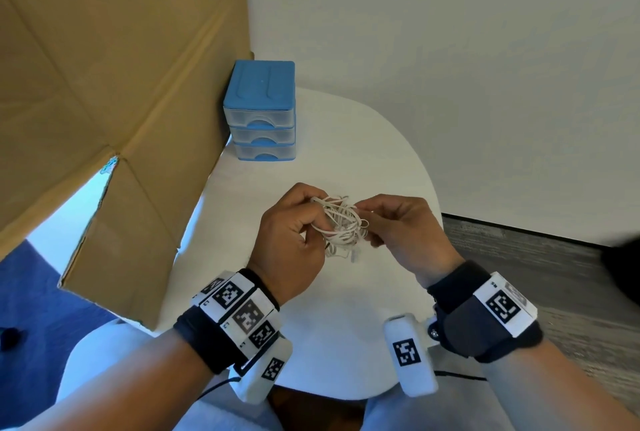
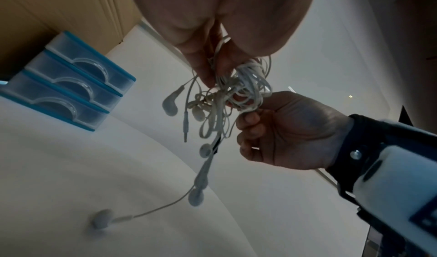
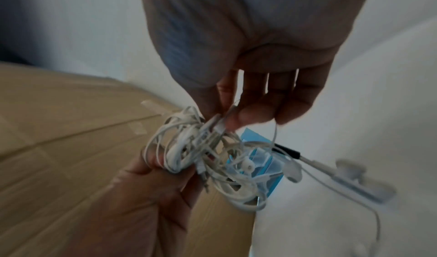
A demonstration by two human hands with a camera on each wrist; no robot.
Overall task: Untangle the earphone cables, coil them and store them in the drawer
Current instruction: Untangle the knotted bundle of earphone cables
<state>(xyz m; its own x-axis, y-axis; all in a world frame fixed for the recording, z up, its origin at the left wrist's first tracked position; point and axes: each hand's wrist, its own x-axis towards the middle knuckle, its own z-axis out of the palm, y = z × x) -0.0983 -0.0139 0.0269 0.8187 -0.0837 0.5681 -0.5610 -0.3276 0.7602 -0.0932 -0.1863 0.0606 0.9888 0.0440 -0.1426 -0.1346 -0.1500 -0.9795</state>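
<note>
Earphone cables [image 1: 343, 222] bunched above table [image 1: 346, 309], pinched between left hand [image 1: 291, 240] and right hand [image 1: 405, 233] — both curled on strands. Light, limp, snag-prone — best taken near a dangling earbud [image 2: 170, 104], teased gently.

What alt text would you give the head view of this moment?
Two hands, the left hand and the right hand, pinch a tangled bundle of white earphone cables above a white table. A blue three-drawer organiser, drawers closed, stands at the table's far edge beside a cardboard box.
</note>
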